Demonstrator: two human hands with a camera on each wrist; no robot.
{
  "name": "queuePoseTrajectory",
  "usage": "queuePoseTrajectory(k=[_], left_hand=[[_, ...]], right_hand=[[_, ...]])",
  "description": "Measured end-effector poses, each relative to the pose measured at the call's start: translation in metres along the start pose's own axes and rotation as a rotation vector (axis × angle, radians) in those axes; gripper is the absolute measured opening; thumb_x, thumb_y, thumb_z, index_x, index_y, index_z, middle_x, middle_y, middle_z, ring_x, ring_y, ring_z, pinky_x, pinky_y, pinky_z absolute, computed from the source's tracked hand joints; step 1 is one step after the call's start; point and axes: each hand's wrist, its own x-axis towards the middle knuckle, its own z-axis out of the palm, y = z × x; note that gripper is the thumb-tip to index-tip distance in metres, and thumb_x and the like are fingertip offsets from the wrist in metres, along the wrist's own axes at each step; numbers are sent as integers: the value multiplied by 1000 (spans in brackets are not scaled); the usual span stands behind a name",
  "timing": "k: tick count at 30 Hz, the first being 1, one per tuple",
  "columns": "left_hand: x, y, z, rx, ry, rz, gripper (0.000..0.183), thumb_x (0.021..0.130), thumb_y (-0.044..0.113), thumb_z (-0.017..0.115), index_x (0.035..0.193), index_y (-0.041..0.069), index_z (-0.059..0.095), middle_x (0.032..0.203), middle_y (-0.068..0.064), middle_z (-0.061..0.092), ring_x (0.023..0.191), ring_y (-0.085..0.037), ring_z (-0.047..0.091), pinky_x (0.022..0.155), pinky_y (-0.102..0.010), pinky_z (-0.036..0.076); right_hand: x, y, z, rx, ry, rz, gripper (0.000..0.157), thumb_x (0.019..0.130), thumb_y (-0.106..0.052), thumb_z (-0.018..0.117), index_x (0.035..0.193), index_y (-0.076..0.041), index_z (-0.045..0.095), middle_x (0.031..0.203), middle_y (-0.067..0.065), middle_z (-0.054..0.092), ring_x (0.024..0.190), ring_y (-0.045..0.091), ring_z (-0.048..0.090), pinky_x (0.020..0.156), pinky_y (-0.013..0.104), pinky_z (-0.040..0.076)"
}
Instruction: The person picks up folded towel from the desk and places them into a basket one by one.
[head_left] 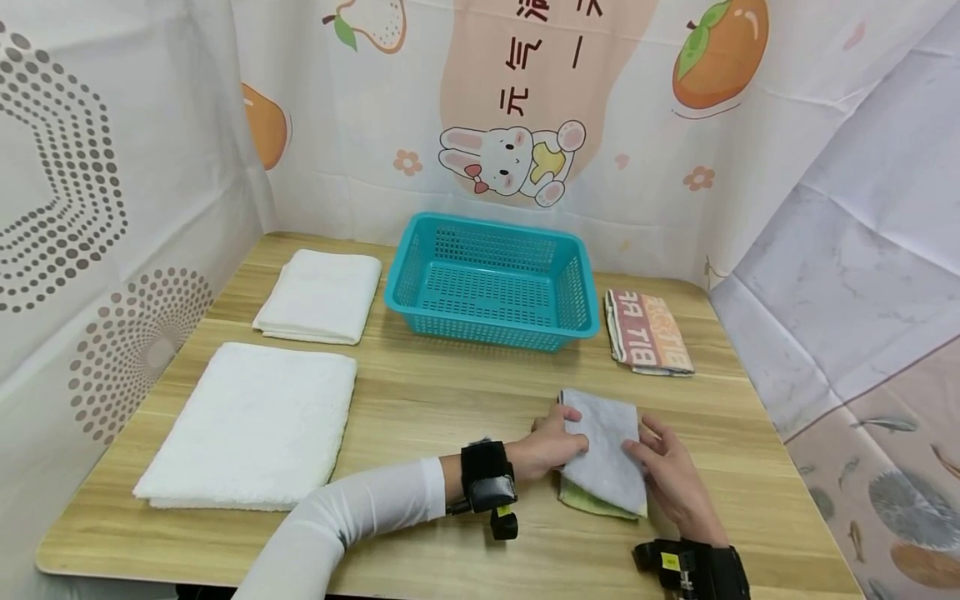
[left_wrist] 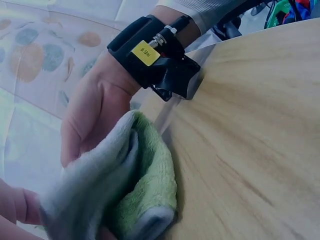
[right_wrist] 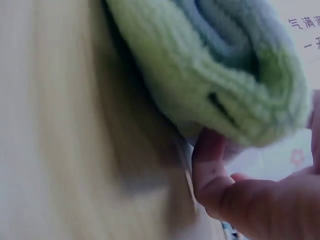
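A folded towel (head_left: 602, 446), grey on top with a yellow-green layer showing underneath, lies near the front right of the table. My left hand (head_left: 551, 442) grips its left edge, thumb and index finger on the grey face. At the opposite edge, my right hand (head_left: 672, 475) holds the towel with its thumb on top. In the right wrist view, fingers (right_wrist: 212, 160) curl in beneath the thick green fold (right_wrist: 220, 85). The left wrist view shows the towel's open end, with green fabric (left_wrist: 150, 175) around an inner grey layer.
A teal perforated basket (head_left: 397, 308) stands at the back middle. On the left lie a large folded white towel (head_left: 255, 425) and a smaller folded white towel (head_left: 322, 292). A folded pink-and-orange patterned towel (head_left: 648, 332) is at the back right. Printed curtains (head_left: 337, 192) border the wooden table (head_left: 442, 400).
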Motion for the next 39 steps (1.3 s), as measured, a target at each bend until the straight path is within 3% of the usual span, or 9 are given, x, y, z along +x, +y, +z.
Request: queuePoseTrajectory(k=[3, 7, 19, 29, 39], left_hand=[[1, 0, 1, 2, 46, 14, 55, 78, -4, 63, 129, 12, 47, 118, -18, 40, 95, -25, 42, 77, -33, 38], [3, 0, 1, -47, 46, 21, 68, 77, -7, 61, 138, 10, 35, 123, -24, 43, 98, -28, 46, 82, -35, 39], [-1, 1, -5, 90, 35, 11, 65, 82, 3, 64, 141, 13, 39, 136, -21, 42, 108, -28, 42, 85, -40, 37], [0, 1, -10, 6, 10, 36, 63, 82, -4, 58, 142, 6, 39, 144, -22, 40, 113, -26, 45, 86, -36, 37], [-5, 1, -16, 23, 10, 28, 59, 83, -2, 58, 138, 8, 41, 138, -23, 42, 112, -28, 46, 88, -39, 39]], right_hand=[[1, 0, 3, 42, 11, 23, 75, 102, -17, 57, 158, -2, 10, 153, 22, 32, 102, -2, 58, 83, 24, 52], [2, 0, 6, 19, 34, 31, 68, 102, -17, 57, 156, 1, 20, 137, 12, 46, 102, 3, 58, 82, 25, 53], [0, -5, 13, -130, 24, 2, 72, 103, -19, 56, 160, -7, 13, 148, 26, 36, 102, 7, 58, 80, 28, 52], [-1, -5, 19, -238, 29, -47, 72, 100, -14, 59, 157, -2, 16, 144, 29, 41, 111, 23, 55, 79, 28, 52], [2, -7, 24, -306, -17, -47, 75, 99, -11, 60, 157, 0, 13, 143, 30, 41, 118, 35, 53, 79, 31, 52]])
